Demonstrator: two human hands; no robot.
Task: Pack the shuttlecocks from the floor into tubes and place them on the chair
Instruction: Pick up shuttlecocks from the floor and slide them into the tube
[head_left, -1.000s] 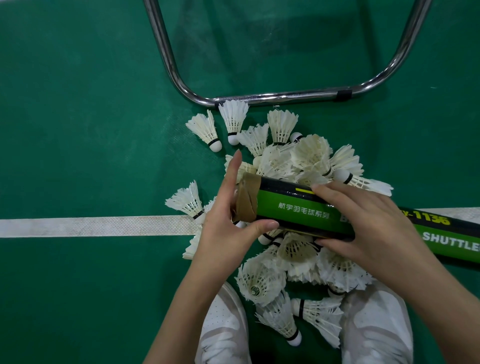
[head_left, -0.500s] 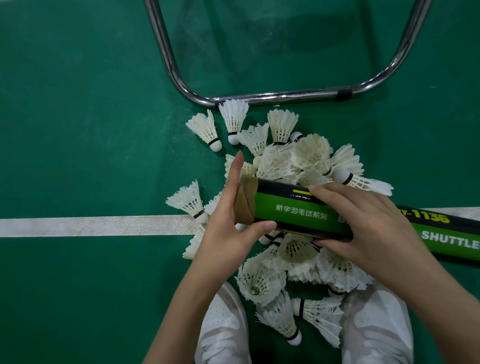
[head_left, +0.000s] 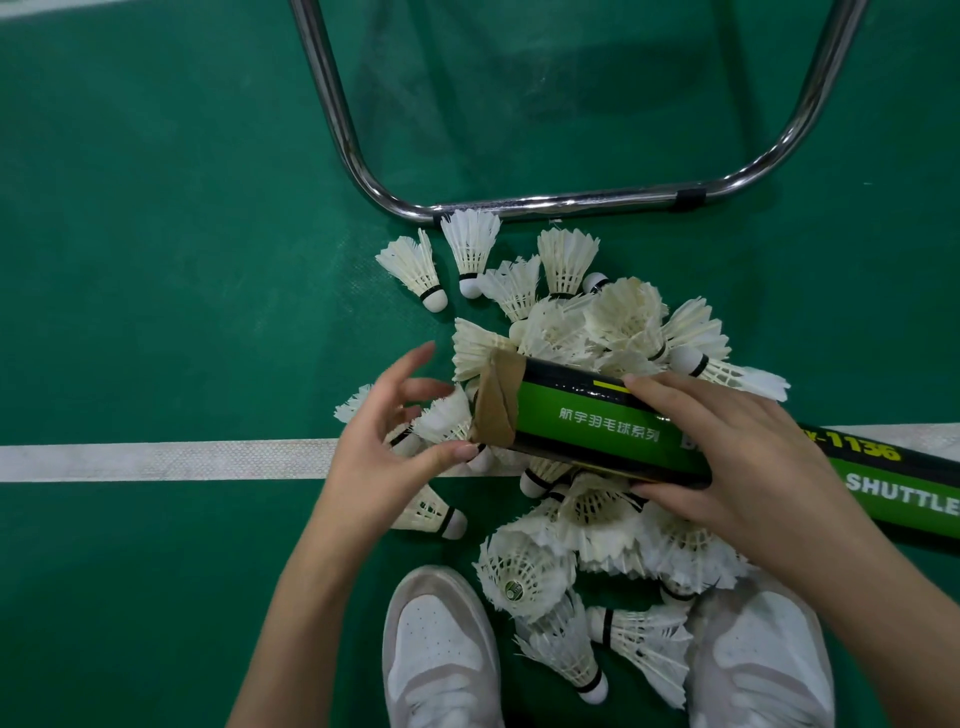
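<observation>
A long green and black shuttlecock tube (head_left: 587, 421) lies level above a pile of white feather shuttlecocks (head_left: 618, 322) on the green floor. Its left end is wrapped in brown tape. My right hand (head_left: 737, 467) grips the tube round its middle. My left hand (head_left: 384, 447) hovers just left of the taped end with fingers spread and loosely bent, its thumb tip near the tube's lower corner. A shuttlecock (head_left: 447, 415) lies right by those fingers. The tube's right end runs out of view.
The chrome base bar of a chair (head_left: 545, 202) crosses the floor just beyond the pile. A white court line (head_left: 156, 460) runs across the floor under my hands. My two white shoes (head_left: 441, 644) (head_left: 758, 654) stand at the near edge of the pile.
My left hand has come off the taped end of the tube and drawn back to the left with its fingers spread. The right hand still holds the tube, which has barely moved.
</observation>
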